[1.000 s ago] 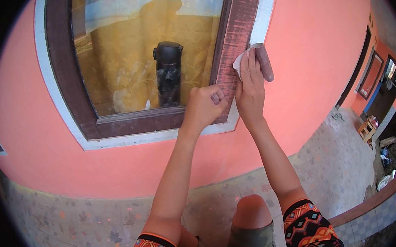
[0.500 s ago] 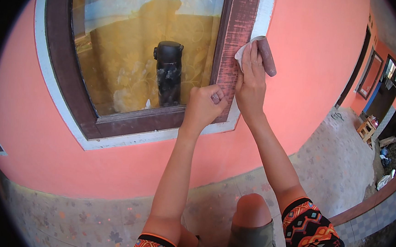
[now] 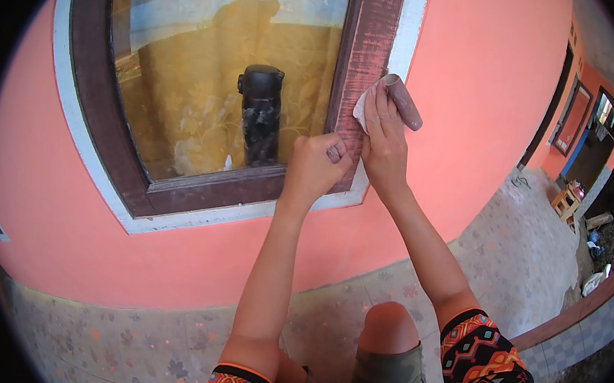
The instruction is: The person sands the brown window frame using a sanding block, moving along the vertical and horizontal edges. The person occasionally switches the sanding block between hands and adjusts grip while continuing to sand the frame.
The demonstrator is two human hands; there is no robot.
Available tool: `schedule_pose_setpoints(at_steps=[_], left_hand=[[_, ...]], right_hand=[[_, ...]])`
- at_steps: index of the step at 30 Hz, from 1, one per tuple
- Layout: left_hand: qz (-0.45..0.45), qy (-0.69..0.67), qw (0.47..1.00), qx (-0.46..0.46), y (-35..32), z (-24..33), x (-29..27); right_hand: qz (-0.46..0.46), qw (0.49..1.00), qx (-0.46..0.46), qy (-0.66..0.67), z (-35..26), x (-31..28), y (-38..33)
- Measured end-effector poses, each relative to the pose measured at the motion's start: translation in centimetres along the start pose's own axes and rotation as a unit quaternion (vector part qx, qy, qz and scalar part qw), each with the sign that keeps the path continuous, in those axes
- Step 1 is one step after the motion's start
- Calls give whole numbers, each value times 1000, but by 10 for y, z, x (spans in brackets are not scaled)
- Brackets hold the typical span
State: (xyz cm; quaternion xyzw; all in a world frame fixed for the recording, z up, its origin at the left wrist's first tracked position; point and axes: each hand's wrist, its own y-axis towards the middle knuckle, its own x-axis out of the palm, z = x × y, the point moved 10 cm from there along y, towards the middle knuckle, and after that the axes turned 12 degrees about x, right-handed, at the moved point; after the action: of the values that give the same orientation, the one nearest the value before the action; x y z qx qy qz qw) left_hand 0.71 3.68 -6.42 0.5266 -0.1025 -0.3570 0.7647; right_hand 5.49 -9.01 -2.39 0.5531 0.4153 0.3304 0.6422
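A brown window frame [image 3: 370, 50] has a worn, streaky right side. Against that side, my right hand [image 3: 384, 151] presses a sheet of sandpaper [image 3: 404, 103], with its fingers long and close together. The sheet's brownish edge curls into a roll to the right of the fingers, and a pale part shows on their left. Lower on the frame, near its bottom right corner, my left hand [image 3: 314, 165] is closed in a fist. A small greyish patch shows between its fingers; whether it is an object I cannot tell.
Behind the window glass [image 3: 179, 90] stands a black bottle [image 3: 261, 117]. A pale border [image 3: 406, 35] rings the frame on the pink wall [image 3: 485, 83]. Below lies a patterned tiled floor [image 3: 168, 345]. A small wooden stool [image 3: 567, 202] stands far right, near a doorway.
My right hand has slid down along the frame and slightly left with the sandpaper. The left fist has stayed nearly in place.
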Motion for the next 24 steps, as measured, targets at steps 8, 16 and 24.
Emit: schedule_pose_setpoints(at_steps=[8,16,24], left_hand=[[-12,12,1000,-1,2,5,-1],[-2,7,1000,-8,1,4,-2],[0,2,1000,7,-1,3,-1]], right_hand=[[-11,999,11,-31,10,2,9],[2,1000,-7,1,-2,-4,-8],[-16,999,24,40,-3,-4,-4]])
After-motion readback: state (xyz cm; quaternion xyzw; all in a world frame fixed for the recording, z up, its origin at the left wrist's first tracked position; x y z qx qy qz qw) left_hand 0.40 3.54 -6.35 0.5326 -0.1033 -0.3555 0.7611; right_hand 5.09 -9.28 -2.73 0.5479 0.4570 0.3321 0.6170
